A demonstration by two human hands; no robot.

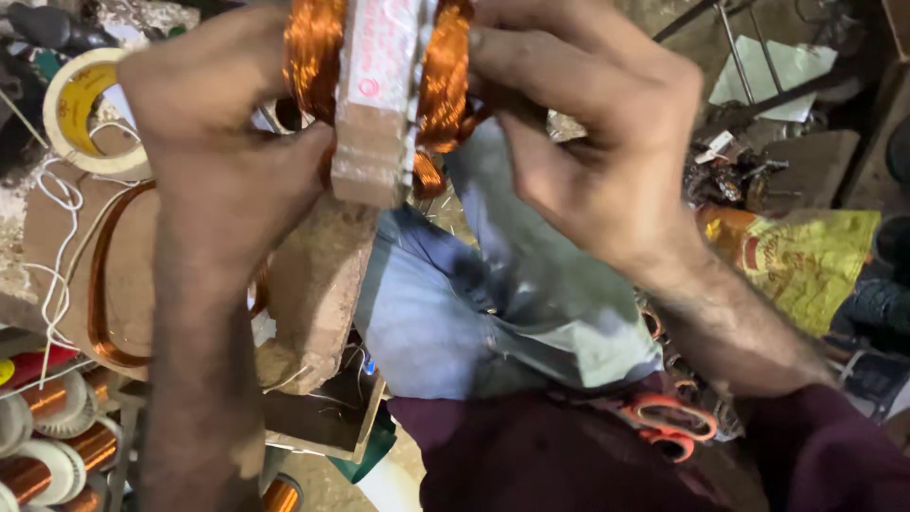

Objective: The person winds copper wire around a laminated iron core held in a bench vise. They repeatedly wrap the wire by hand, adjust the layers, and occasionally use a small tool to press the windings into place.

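Wooden block (377,104) held up over the lap, copper wire coils (445,81) already wound on both sides. Left hand (223,123) clamps its left side; right hand (588,123) pinches the right coil. Winding looks mostly done; coils still on the block. Orange scissors (668,427) lie in the lap.

Copper-wound coil on its pale block former (379,95): top cut off by frame edge, sides covered by left hand (227,142) and right hand (588,133). Orange-handled scissors (668,427) partly hidden under right forearm. Copper wire spools (57,446) cropped at lower left.
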